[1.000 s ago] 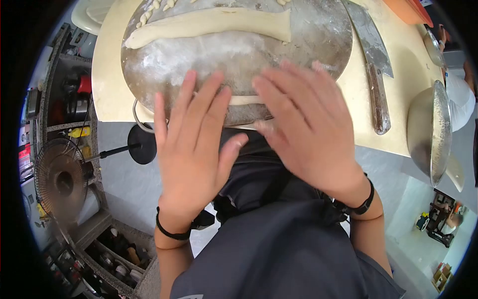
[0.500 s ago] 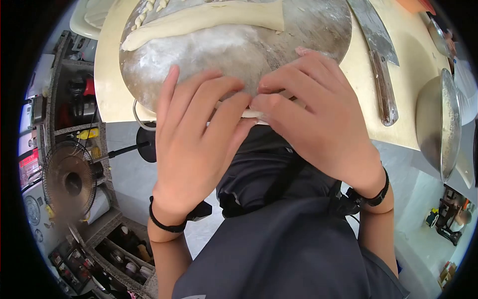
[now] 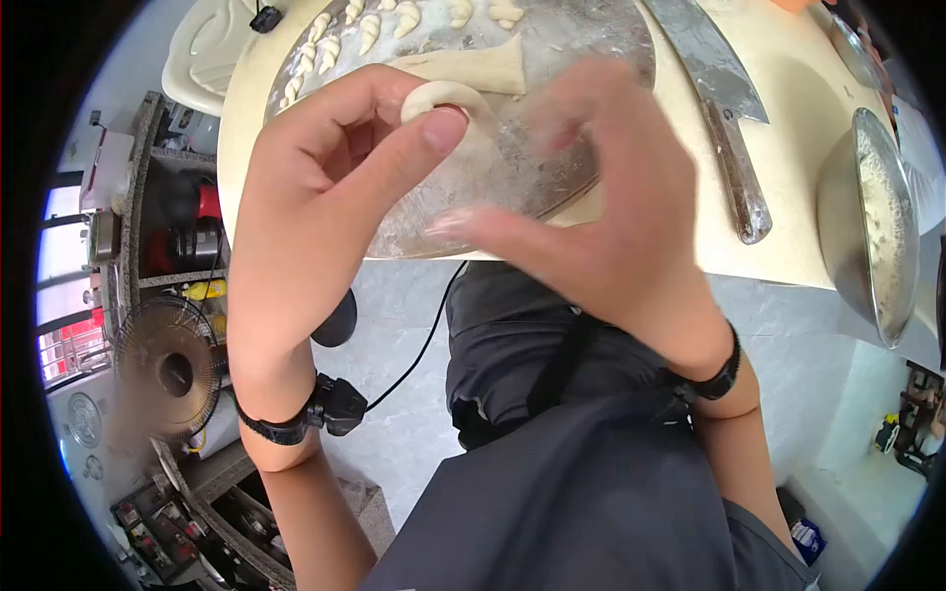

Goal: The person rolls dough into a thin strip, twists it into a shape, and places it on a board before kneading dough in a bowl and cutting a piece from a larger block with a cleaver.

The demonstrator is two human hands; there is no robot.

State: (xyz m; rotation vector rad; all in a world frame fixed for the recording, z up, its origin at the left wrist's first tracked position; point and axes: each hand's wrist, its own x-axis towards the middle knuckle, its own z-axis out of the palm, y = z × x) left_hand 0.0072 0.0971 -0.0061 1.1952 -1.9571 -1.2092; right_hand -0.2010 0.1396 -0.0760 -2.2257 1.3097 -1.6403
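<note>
Here the left hand (image 3: 301, 212) pinches a smooth, curved dough strip (image 3: 422, 97), the blurred right hand (image 3: 636, 212) spread nearby.

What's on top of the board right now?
On the board: a dough slab and small twists. The left hand, holding a dough strip, hides the slab's left part; the right hand hides some board. What lies behind them can't be seen.

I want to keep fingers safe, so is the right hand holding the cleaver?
No, the cleaver lies on the table, with a gap between it and the right hand.
</note>
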